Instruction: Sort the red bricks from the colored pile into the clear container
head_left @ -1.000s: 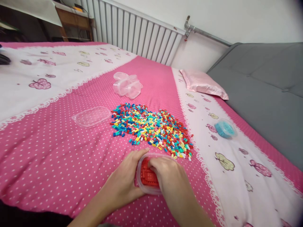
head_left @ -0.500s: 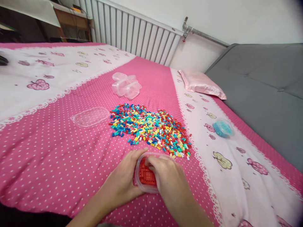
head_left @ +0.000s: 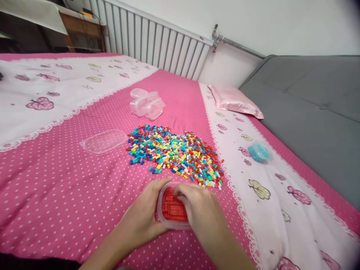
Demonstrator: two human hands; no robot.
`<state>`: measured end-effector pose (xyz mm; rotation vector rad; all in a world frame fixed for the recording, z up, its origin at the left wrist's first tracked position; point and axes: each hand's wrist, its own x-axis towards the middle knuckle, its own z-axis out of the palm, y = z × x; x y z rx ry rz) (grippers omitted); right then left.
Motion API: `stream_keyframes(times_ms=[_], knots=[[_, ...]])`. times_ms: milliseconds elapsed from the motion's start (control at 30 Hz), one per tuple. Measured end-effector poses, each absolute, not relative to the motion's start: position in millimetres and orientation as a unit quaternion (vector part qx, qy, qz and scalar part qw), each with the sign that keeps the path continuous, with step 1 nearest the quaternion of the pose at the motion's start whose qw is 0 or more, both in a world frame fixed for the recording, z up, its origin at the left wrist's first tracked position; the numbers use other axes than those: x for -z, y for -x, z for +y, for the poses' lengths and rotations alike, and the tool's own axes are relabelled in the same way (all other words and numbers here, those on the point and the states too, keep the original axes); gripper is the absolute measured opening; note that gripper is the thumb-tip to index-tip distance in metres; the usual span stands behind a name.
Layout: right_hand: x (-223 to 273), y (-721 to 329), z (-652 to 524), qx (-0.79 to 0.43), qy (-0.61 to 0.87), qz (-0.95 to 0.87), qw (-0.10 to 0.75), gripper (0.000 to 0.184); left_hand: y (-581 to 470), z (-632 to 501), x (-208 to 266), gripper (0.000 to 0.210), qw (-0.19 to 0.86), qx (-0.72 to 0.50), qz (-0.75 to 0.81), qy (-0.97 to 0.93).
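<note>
A clear plastic container (head_left: pixel 159 208) with red bricks (head_left: pixel 172 205) laid in rows inside sits on the bed close to me. My left hand (head_left: pixel 146 206) is wrapped round its left side, thumb along the far rim. Over the right part of the container is my right hand (head_left: pixel 198 204), its fingers bent and pinched together down at the red bricks. Whatever those fingertips hold is hidden. Just beyond the container spreads a pile of small multicoloured toy bricks (head_left: pixel 174 150).
A clear lid (head_left: pixel 105 141) lies left of the pile. Several clear containers (head_left: pixel 146 105) are heaped behind it. To the right stands a container of blue pieces (head_left: pixel 260 152). A pink pillow (head_left: pixel 234 101) rests by the grey headboard (head_left: pixel 309 93).
The whole view has shifted slightly. My right hand's fingers have moved a little within the container, and more of the red bricks shows. My left hand keeps its hold.
</note>
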<state>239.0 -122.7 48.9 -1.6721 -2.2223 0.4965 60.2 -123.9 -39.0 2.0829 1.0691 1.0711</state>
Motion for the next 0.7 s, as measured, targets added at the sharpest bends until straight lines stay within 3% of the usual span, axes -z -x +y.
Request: stream_keyframes(times_ms=[333,700], knots=[[-59,-330,-100,-0.114,0.603,-0.676,0.408,0.015,-56,-119,39,0.083,0.267,-0.374,0.404,-0.791],[-4,-436,-43,-0.097,0.669,-0.570,0.467,0.030,-44,-106,82,0.083,0.286,-0.390,0.455,-0.748]])
